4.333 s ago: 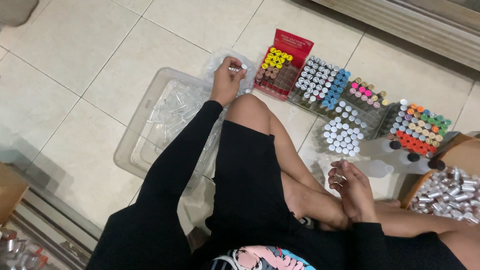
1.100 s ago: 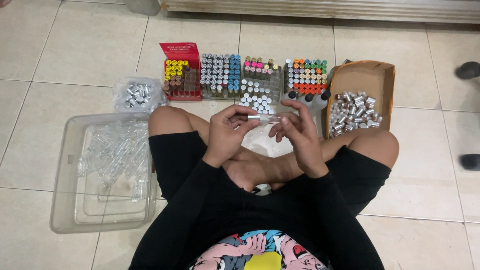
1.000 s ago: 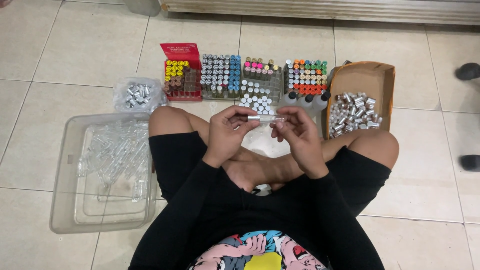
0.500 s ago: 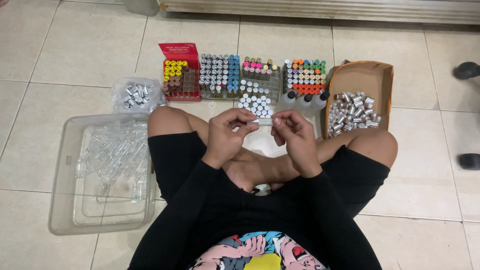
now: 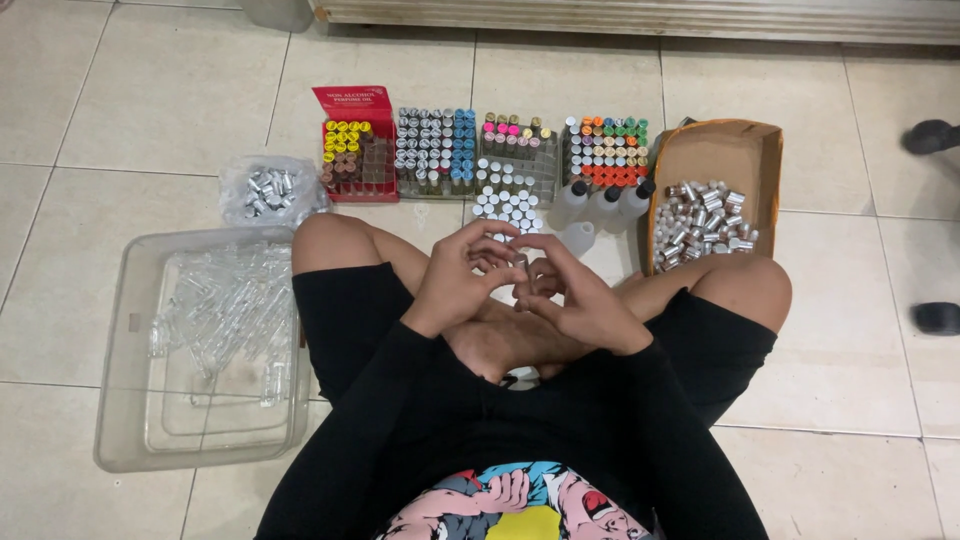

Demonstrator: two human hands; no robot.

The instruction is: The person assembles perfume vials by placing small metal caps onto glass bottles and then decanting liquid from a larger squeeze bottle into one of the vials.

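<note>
I sit cross-legged on a tiled floor. My left hand (image 5: 468, 272) and my right hand (image 5: 570, 295) meet above my lap, fingertips together around a small clear glass vial (image 5: 520, 268), mostly hidden by the fingers. Both hands grip it. Ahead lie racks of small capped vials (image 5: 440, 150) with yellow, silver, blue, pink, orange and green caps. A clear plastic tub (image 5: 130, 400) holding several empty glass vials (image 5: 225, 310) stands at my left knee. A cardboard box (image 5: 735, 160) with silver caps (image 5: 700, 215) lies by my right knee.
A clear bag of silver caps (image 5: 268, 190) lies beside the red rack (image 5: 350, 105). Three white bottles with black tops (image 5: 605, 200) stand before the racks. Dark shoes (image 5: 930, 135) of another person show at the right edge. A wall base runs along the top.
My left hand came back from the bag of caps to my lap. Over the last second both hands drew closer and lower, closing around the vial.
</note>
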